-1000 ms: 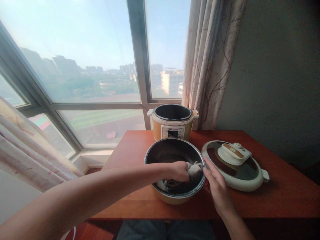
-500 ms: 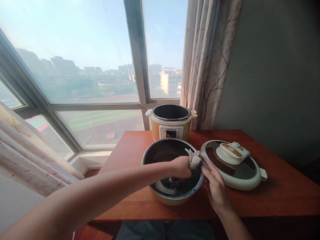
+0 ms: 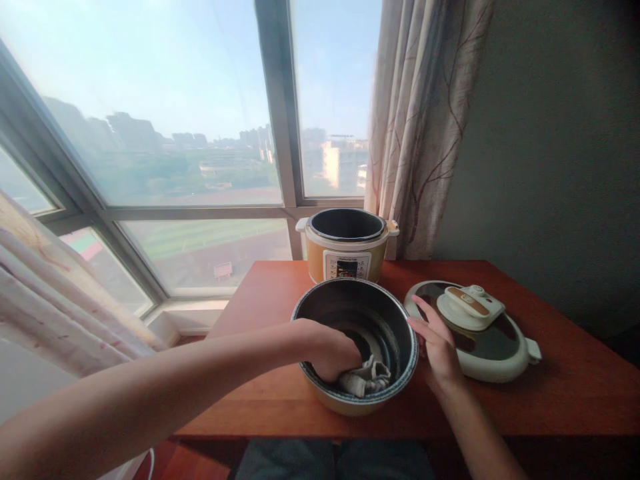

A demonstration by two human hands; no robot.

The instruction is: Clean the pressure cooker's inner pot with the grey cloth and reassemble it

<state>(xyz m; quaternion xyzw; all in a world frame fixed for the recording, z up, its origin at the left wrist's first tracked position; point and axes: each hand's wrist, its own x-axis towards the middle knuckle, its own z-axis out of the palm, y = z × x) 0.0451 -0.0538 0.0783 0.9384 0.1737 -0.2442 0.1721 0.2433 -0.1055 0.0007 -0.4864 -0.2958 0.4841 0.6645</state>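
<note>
My left hand [image 3: 334, 353] reaches down inside a dark-lined inner pot [image 3: 313, 395]. Its fingers are closed on a crumpled grey-white cloth [image 3: 367, 380], which lies against the near inside wall. Fingertips are partly hidden by the hand and the cloth. At the pot's right side is my right hand [image 3: 437, 347], fingers spread and a fingertip against the rim. Some of its fingers are hidden behind the others. Dull streaks and rings mark the pot's inside.
Behind the pot stands a yellow-and-white electric cooker [image 3: 320, 257] with its top uncovered. To the right, its oval lid [image 3: 493, 370] lies on the reddish wooden table [image 3: 565, 400]. A window [image 3: 200, 167] and curtains [image 3: 425, 133] border the table.
My left hand has moved from the right rim down into the pot with the cloth. My right hand's fingers have spread at the rim. The pot appears slightly further right.
</note>
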